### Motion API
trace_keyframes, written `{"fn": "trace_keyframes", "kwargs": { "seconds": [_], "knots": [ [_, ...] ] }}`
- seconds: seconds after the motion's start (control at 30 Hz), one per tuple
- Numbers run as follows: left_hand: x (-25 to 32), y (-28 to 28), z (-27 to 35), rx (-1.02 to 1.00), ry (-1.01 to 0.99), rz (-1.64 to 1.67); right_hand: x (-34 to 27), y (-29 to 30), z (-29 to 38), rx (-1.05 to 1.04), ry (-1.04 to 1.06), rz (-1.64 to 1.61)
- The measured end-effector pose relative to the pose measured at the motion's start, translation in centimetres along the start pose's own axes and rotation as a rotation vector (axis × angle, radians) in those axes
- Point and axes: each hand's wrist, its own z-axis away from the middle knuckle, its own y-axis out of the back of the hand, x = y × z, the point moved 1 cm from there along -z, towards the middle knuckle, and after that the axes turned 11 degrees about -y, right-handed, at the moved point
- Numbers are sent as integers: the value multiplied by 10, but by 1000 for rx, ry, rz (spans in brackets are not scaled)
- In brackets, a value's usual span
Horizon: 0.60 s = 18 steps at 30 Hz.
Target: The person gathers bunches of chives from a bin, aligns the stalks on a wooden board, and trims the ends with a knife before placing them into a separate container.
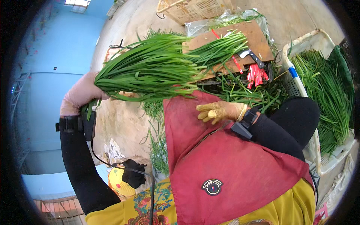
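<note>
My left hand (84,88), in a pale pinkish glove, grips the leafy end of a large bunch of garlic chives (152,67). The bunch is held up sideways, its pale cut ends pointing right. In a yellowish rubber glove, my right hand (218,111) hovers over the red apron (197,135), fingers apart and holding nothing. Beyond it, a smaller chive bundle (219,49) rests on a brown board (253,36), partly behind the held bunch. A knife (254,58) with a black handle lies at the board's near edge. Red strips (256,75) hang just below it.
Loose chive leaves (247,92) lie heaped between the board and my leg. At right stands a white plastic crate (287,59) filled with chives (323,95). A cream crate (194,12) is at the back, near clear plastic sheeting (197,27). A cable (104,161) runs from my left wrist device.
</note>
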Motion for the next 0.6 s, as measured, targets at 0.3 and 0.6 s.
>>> {"fn": "trace_keyframes", "kwargs": {
  "seconds": [0.3,0.6],
  "knots": [
    [-59,-151,74,137,25,-489,29,20,-26,-32,252,-531],
    [-70,-292,127,-121,72,-64,41,31,-43,274,392,-810]
  ]
}}
